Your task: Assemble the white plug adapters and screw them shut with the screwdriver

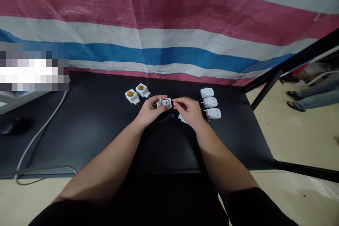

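Left hand [149, 110]: you are gripping an opened white plug housing [164, 103].
Right hand [188, 109]: you are pinching a tiny unclear part [173, 103] at its edge.
Risk: a slackening pinch could be dropping it.

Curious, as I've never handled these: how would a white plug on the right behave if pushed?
The white plug probably feels light and stiff, since it looks like molded plastic, and the opened one being held looks mostly hollow. Lying flat on the black table, it would likely slide rather than roll.
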The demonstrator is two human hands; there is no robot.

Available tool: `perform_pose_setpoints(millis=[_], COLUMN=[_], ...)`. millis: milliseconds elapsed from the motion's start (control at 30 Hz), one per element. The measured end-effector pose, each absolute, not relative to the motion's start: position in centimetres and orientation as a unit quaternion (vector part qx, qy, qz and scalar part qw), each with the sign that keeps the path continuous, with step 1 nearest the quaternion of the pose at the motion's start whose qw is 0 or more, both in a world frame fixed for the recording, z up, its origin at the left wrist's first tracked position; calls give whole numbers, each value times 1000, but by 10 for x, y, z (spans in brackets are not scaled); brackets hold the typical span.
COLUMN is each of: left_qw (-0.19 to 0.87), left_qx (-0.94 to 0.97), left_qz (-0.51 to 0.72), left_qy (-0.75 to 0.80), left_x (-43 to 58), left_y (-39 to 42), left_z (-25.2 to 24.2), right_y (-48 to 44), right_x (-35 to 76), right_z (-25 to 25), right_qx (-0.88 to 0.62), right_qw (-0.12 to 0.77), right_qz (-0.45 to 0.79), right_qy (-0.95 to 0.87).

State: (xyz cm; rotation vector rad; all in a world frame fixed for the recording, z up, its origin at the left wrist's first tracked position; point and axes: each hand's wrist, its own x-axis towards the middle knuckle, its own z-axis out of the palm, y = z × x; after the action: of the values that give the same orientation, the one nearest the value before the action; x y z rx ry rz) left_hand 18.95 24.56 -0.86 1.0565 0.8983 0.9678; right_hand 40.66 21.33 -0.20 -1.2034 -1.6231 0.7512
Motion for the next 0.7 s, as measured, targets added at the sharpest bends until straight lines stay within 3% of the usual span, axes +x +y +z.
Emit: perform_pose_setpoints(millis=[367,700], left_qw=[654,636], left_qx=[473,499], left_qz=[436,443], left_qy=[397,387], left_x=[192,192], left_y=[244,245], left_z=[-8,-12], right_y=[210,209], right_x=[394,389], right_z=[2,9], right_qx=[-496,-511], right_qw=[481,470], right_qz=[361,277], right_qy=[-626,-664])
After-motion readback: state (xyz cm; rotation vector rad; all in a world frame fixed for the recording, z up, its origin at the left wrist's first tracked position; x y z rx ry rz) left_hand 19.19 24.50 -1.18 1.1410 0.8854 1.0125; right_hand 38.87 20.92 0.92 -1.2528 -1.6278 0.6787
